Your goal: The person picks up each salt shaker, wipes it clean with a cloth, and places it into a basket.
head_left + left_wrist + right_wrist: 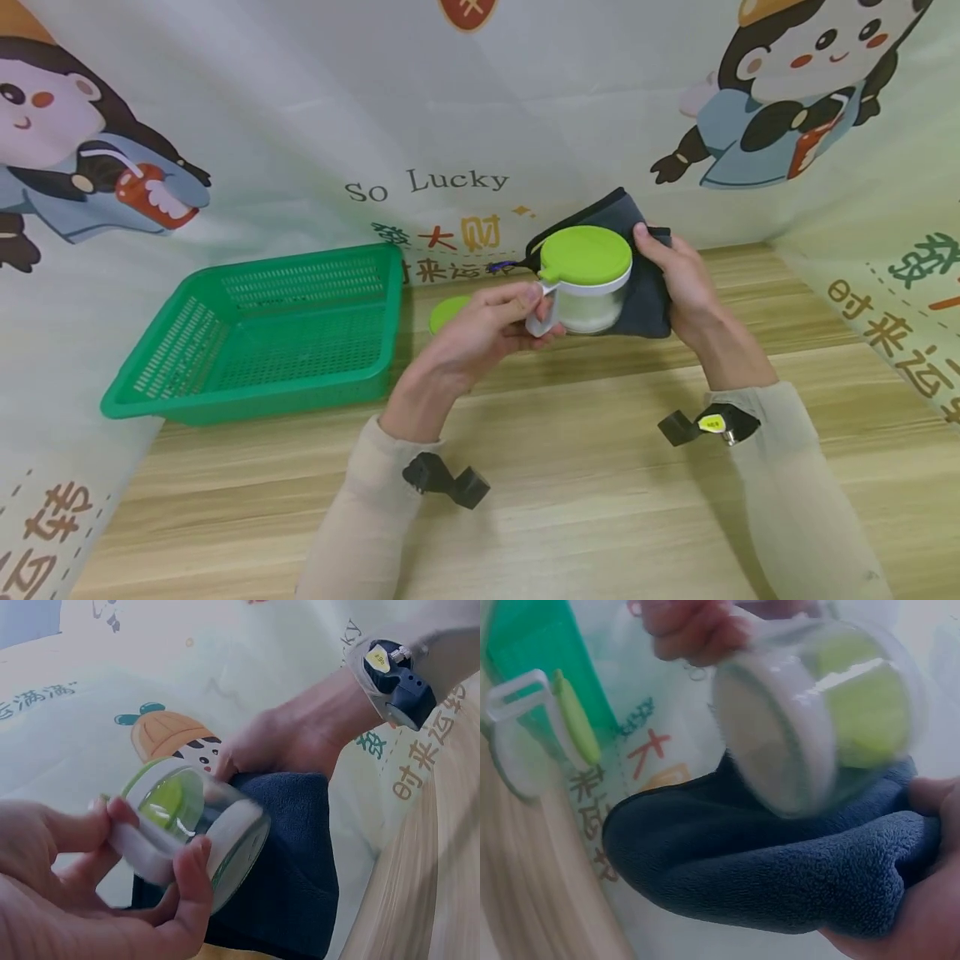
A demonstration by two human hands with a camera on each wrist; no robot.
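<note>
My left hand (480,329) grips the white handle of a clear seasoning jar (588,310) with a lime-green lid (587,254), held up off the table. Behind and beside the jar, a dark blue cloth (649,292) is held by my right hand (692,287), thumb on its near face. In the right wrist view, the folded fleecy cloth (772,877) lies right below the jar's white base (761,727); whether they touch I cannot tell. A second green-lidded jar (532,742) stands on the table, partly hidden by my left hand in the head view.
A green plastic basket (277,398) with perforated walls stands at the left on the wood-grain table (570,500). Behind the table hangs a printed cloth backdrop (300,100) with cartoon figures, and it continues along both sides.
</note>
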